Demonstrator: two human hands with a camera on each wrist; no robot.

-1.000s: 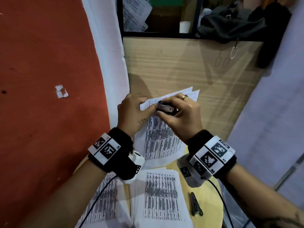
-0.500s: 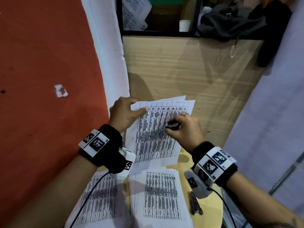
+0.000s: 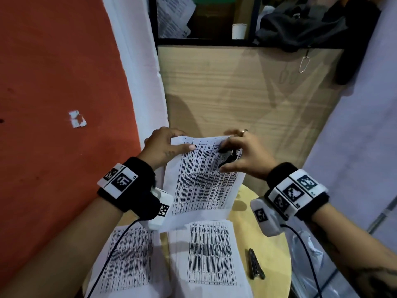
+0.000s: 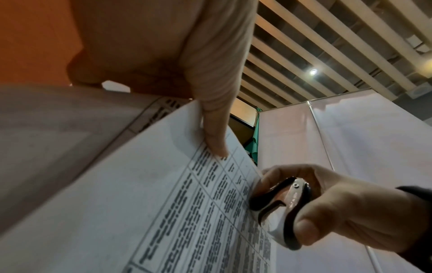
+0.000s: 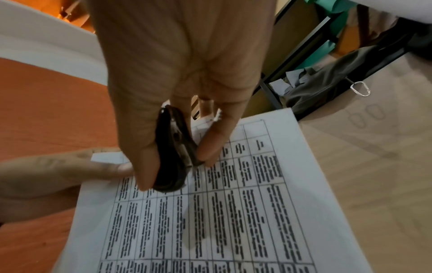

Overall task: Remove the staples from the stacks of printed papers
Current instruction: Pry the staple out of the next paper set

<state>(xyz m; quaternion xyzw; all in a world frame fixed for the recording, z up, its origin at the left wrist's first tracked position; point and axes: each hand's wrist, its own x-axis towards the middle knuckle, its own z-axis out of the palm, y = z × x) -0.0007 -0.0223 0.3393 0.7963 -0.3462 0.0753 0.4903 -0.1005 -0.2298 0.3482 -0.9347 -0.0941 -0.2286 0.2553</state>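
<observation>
I hold a stapled stack of printed table sheets (image 3: 202,183) tilted up over the table. My left hand (image 3: 182,145) pinches its top left corner, thumb on the front of the page (image 4: 140,203), fingers behind. My right hand (image 3: 222,157) grips a black staple remover (image 3: 229,157) between thumb and fingers, against the upper part of the page and right of the left thumb. In the right wrist view the staple remover (image 5: 173,144) points down at the sheet (image 5: 233,212). Its metal claws (image 4: 278,203) look nearly closed at the paper. No staple is visible.
Two more stacks of printed sheets (image 3: 129,259) (image 3: 211,252) lie on the round yellow table (image 3: 272,239) below my hands. A dark metal tool (image 3: 255,265) lies at their right. A wooden cabinet panel (image 3: 236,93) stands behind, a red wall (image 3: 53,82) at the left.
A second ago both hands met at the sheet's top corner. The right hand drew the remover down and away, then brought it back up to the page top. The stack swung flatter.
</observation>
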